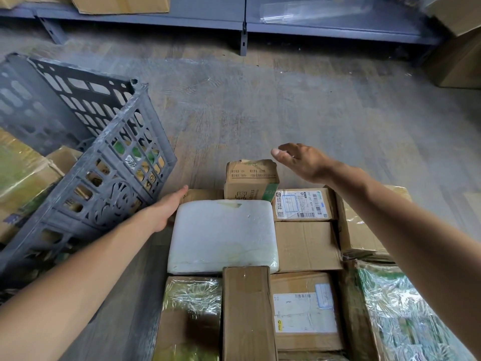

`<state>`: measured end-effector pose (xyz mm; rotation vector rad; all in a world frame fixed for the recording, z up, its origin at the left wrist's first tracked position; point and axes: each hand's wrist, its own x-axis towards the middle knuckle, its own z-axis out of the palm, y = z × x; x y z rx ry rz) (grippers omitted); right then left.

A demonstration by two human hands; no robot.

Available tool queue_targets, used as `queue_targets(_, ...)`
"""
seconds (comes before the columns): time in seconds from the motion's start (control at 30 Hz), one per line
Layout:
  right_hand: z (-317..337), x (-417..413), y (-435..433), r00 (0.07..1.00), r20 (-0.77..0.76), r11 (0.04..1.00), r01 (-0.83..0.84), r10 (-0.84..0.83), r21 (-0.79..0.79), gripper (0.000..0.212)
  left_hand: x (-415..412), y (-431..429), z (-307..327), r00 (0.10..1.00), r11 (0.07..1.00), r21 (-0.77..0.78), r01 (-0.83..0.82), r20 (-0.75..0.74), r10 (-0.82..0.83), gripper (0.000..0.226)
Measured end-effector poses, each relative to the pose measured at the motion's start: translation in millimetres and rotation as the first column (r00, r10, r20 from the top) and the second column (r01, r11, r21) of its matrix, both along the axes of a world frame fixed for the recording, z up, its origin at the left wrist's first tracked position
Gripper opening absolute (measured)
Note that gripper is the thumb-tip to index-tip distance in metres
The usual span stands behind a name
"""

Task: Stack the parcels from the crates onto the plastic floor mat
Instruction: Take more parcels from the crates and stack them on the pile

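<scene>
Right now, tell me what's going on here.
A person is building a pile of parcels on the floor. The left hand lies open, fingers straight, against the left edge of a white padded parcel on top. The right hand hovers open by a small cardboard box at the back. A grey crate leans at the left, parcels showing through its slats.

Brown cardboard parcels (307,246) packed flat around a white one (222,235) — grey crate (86,162) tilted alongside.

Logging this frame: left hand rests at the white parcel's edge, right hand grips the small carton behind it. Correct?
No. The head view shows the right hand open, hovering near the small carton and holding nothing. The left hand does rest at the white parcel's edge.
</scene>
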<state>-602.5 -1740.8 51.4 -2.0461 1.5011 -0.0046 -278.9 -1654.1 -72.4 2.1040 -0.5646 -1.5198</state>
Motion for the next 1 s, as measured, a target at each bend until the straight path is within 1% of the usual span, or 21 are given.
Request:
queue_targets(0.03, -1, 0, 2, 1.000, 0.007, 1.000, 0.001, -0.002, 0.007, 0.088, -2, 1, 0, 1.000, 1.000, 0.014, 0.006, -0.001, -0.006, 0.080)
queue_targets(0.1, -4, 1, 4, 0.999, 0.037, 1.000, 0.007, -0.008, 0.021, 0.101, -2, 2, 0, 1.000, 1.000, 0.008, 0.015, -0.002, -0.015, 0.076)
queue_targets(0.13, -6, 2, 4, 0.999, 0.042, 1.000, 0.005, -0.006, 0.025, 0.101, -2, 2, 0, 1.000, 1.000, 0.011, 0.010, -0.011, -0.009, 0.075)
queue_targets(0.23, -10, 7, 6, 0.998, 0.053, 0.999, 0.021, -0.023, 0.050, 0.074, 0, 6, 2, 0.999, 1.000, 0.003, -0.008, -0.042, 0.008, 0.071)
queue_targets(0.27, -11, 8, 7, 0.997, 0.071, 0.997, 0.035, -0.040, 0.069, 0.070, 0, 6, 2, 0.999, 1.000, -0.001, -0.017, -0.048, 0.017, 0.071)
queue_targets(0.37, -14, 12, 10, 0.992, 0.113, 0.992, 0.051, -0.064, 0.112, 0.071, 0, 6, 3, 0.997, 0.999, 0.014, -0.029, -0.069, 0.029, 0.070)
queue_targets(0.5, -13, 14, 10, 0.988, 0.131, 0.992, 0.061, -0.075, 0.113, 0.072, -1, 6, 3, 0.996, 0.999, 0.001, -0.043, -0.080, 0.043, 0.048)
queue_targets(0.57, -12, 11, 8, 0.990, 0.122, 0.993, 0.065, -0.077, 0.100, 0.073, -1, 7, 4, 0.996, 0.999, -0.004, -0.039, -0.077, 0.039, 0.044)
queue_targets(0.73, -9, 4, 6, 0.992, 0.098, 0.994, 0.078, -0.085, 0.074, 0.075, -1, 6, 4, 0.996, 1.000, -0.004, -0.012, -0.085, 0.011, 0.049)
queue_targets(0.87, -6, -1, 7, 0.990, 0.101, 0.994, 0.092, -0.098, 0.065, 0.074, -3, 3, 3, 0.995, 1.000, 0.004, -0.031, -0.092, 0.031, 0.053)
queue_targets(0.93, -6, -5, 8, 0.990, 0.091, 0.994, 0.101, -0.105, 0.047, 0.073, -5, 4, 8, 0.996, 0.999, 0.003, -0.051, -0.078, 0.051, 0.065)
queue_targets(1.0, -6, -13, 6, 0.991, 0.077, 0.994, 0.108, -0.110, 0.027, 0.073, -6, 2, 11, 0.994, 0.996, 0.002, -0.094, -0.050, 0.094, 0.087)
